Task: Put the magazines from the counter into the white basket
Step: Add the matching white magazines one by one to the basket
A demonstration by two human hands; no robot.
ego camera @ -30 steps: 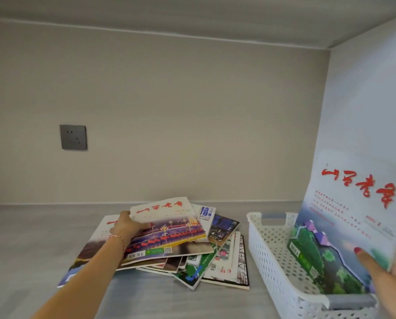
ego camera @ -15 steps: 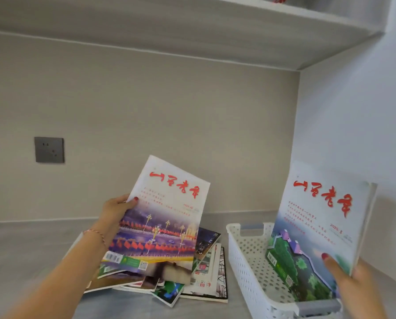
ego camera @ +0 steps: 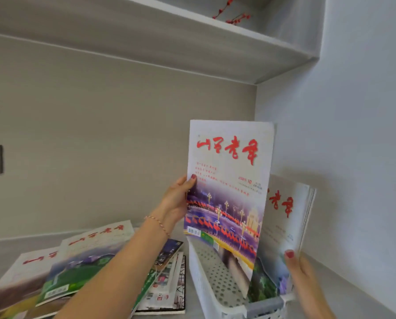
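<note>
Grey counter [ego camera: 13, 249], left hand [ego camera: 176, 201] gripping magazine [ego camera: 229, 192] (upright)

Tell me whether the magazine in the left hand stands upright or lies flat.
Upright. The left hand pinches the magazine by its edge, title at top, lower corner dipping into the white basket.

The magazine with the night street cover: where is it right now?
In the head view it is right of centre, upright in the left hand, the magazine with the night street cover poised above the white basket, in front of the magazine in the right hand.
</note>
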